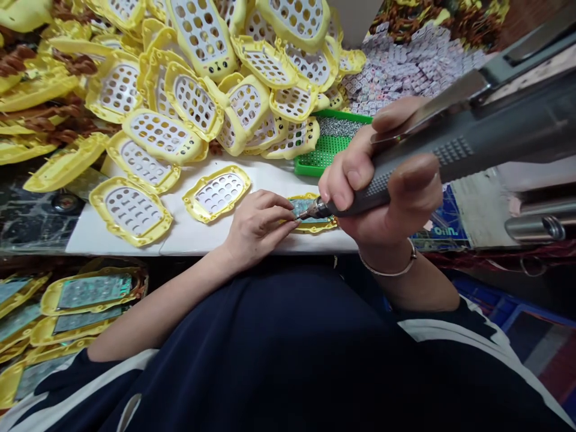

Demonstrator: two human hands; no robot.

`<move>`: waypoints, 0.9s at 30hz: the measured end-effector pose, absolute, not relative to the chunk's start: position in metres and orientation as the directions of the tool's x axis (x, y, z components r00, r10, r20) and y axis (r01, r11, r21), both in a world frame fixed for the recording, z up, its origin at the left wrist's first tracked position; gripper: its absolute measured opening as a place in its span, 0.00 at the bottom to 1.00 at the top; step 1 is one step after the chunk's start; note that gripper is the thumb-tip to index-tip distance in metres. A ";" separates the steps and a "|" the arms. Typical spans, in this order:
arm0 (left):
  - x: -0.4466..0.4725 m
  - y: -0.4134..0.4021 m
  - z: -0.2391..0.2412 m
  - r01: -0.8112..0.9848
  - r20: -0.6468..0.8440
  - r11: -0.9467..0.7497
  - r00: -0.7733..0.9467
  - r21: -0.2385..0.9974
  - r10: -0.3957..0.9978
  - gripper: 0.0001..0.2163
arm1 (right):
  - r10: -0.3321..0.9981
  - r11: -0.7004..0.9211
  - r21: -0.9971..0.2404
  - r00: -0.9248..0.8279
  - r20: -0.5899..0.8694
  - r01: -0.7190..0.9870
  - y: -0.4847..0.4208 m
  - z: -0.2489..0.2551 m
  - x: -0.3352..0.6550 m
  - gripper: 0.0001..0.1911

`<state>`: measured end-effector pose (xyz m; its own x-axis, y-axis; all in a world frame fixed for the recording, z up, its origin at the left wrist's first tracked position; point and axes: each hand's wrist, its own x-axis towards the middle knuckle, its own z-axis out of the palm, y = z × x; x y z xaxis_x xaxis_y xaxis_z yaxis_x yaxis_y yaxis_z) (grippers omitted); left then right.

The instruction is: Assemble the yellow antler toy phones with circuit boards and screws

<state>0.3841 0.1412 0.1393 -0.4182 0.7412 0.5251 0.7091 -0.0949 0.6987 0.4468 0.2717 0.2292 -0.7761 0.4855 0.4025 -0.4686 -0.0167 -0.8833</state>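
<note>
My right hand (382,180) is wrapped round a grey electric screwdriver (459,138), its tip down on a yellow toy-phone shell (315,225) with a green circuit board in it. That shell lies at the front edge of the white worktop (189,237). My left hand (258,222) rests on the worktop beside the shell, fingertips pinched together at the screwdriver's tip; what they pinch is too small to make out. A bracelet sits on my right wrist.
A big heap of yellow shells with white keypad grids (198,90) fills the back. A green tray of screws (333,141) stands behind the screwdriver, small pale parts (405,66) beyond it. Finished shells with boards (85,294) lie stacked low on the left.
</note>
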 end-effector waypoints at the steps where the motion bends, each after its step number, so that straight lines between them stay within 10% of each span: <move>1: 0.384 0.141 0.140 0.714 0.530 -0.104 -0.405 0.692 0.745 0.04 | 0.483 -0.019 -0.882 -0.777 0.404 -0.470 0.272 0.229 0.447 0.23; 7: 0.385 0.140 0.139 0.762 0.554 -0.124 -0.340 0.636 0.760 0.04 | 0.438 -0.102 -0.884 -0.818 0.373 -0.457 0.270 0.231 0.453 0.19; 12: 0.386 0.138 0.126 0.749 0.430 0.029 -0.411 0.662 0.804 0.28 | 0.412 -0.198 -0.870 -0.843 0.344 -0.452 0.271 0.225 0.456 0.15; 27: 0.384 0.139 0.118 0.731 0.358 0.064 -0.406 0.679 0.840 0.22 | 0.357 -0.124 -0.925 -0.886 0.296 -0.358 0.271 0.213 0.450 0.16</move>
